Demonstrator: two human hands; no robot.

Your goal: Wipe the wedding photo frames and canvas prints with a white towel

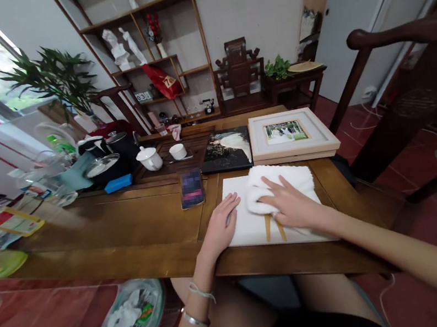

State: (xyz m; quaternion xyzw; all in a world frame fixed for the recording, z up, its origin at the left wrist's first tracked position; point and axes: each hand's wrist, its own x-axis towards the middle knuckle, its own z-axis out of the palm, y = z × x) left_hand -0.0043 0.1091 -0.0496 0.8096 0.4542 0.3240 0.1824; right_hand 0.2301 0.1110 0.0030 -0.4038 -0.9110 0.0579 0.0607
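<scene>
At right of centre, bunched in soft folds on a flat white rectangular panel (247,235): a fluffy white cloth towel (294,176), longest from left to right across the frame. Directly over the towel, from the lower right: a bare right hand (287,202), fingers apart, pointing to the upper left, in contact with the pile. Any grip in the folds underneath: impossible to tell from this angle. Nearer to the towel by far, this right hand; just left of the cloth, flat on the panel, a bare left hand (222,221), fingers close together, thumb apart, a narrow strip of white between fingertips and towel. Below the towel, toward the panel's lower edge: two gold stripes (268,227). Beneath everything, a brown wooden table (147,214). Just above the panel in the frame, side by side: a glossy black picture panel (223,157) with a white-gowned figure, and a pale wooden picture frame (296,151). Left of the panel: a dark rectangular object (191,187), pixelated on top. Farther toward the left: a white lidded cup (149,159) and a bright blue block (118,183).
</scene>
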